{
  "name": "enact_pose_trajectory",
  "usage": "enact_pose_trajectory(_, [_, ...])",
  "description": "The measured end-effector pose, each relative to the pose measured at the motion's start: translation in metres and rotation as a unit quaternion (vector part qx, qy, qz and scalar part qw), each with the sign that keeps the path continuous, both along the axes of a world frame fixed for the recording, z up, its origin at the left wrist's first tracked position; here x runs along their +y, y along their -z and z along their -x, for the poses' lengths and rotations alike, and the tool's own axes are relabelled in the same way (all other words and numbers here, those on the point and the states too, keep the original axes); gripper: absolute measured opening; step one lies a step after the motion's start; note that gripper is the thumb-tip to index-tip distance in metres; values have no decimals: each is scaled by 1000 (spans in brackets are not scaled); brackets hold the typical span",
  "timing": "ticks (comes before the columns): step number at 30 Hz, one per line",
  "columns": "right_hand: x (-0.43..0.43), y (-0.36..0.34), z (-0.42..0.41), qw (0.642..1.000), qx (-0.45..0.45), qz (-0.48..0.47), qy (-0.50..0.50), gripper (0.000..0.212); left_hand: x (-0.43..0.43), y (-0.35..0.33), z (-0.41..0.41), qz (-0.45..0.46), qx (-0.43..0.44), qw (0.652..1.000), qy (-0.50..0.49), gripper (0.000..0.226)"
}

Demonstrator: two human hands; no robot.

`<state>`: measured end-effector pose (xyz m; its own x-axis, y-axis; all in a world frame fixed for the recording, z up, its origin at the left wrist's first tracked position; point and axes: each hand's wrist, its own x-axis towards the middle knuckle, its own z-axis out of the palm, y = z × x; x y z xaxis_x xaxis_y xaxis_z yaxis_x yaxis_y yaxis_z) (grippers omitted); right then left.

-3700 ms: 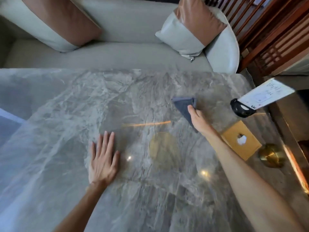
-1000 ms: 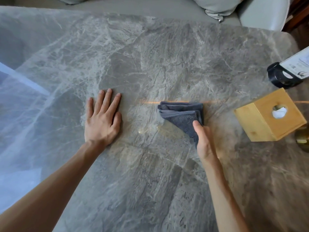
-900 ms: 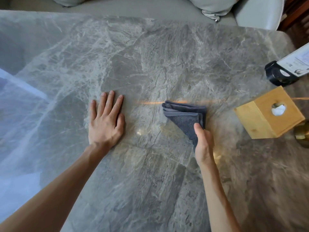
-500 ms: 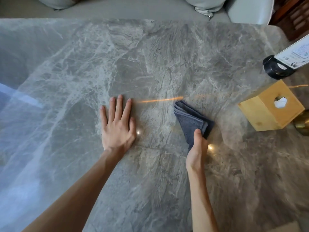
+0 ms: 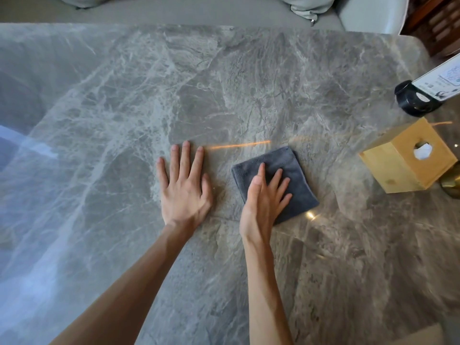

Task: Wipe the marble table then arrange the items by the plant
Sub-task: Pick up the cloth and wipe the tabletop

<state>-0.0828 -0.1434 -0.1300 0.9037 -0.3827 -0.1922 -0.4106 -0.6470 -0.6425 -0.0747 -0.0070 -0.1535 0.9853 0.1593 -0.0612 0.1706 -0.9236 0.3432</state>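
Note:
A folded dark grey cloth [image 5: 291, 168] lies flat near the middle of the grey marble table [image 5: 224, 78]. My right hand [image 5: 263, 197] presses on the cloth with its palm and spread fingers. My left hand [image 5: 184, 188] rests flat on the bare marble just left of the cloth, fingers apart, holding nothing. At the right edge stand a wooden tissue box [image 5: 408, 158], a black round stand [image 5: 415, 100] holding a white card [image 5: 440, 80], and part of a brass object [image 5: 451, 183]. No plant is in view.
A grey sofa [image 5: 199, 11] with a pale cushion [image 5: 308, 6] runs along the table's far edge. Dark wooden slats [image 5: 438, 23] stand at the top right. Window glare covers the table's left side.
My right hand went from pinching the bunched cloth by a corner to lying flat on top of it, and the cloth is now spread as a flat square. My left hand stayed flat.

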Motion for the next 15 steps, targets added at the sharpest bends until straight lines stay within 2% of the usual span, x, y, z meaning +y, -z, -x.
enact_pose_trajectory(1, [-1,0,-1,1000,-13,3,7,77,0,0,0,0,-1,1000,-1,59])
enact_pose_trajectory(3, [-5,-2,0,994,-57,88,10,70,0,0,0,-1,-1,1000,-1,59])
enact_pose_trajectory(5, [-10,5,-3,984,-20,179,-13,71,0,0,0,-1,1,1000,-1,59])
enact_pose_trajectory(8, [-13,21,-6,963,50,261,-37,77,-1,1,0,1,2,1000,-1,59])
enact_pose_trajectory(15, [-11,24,-24,956,61,283,-46,67,-1,1,0,6,-3,1000,0,59])
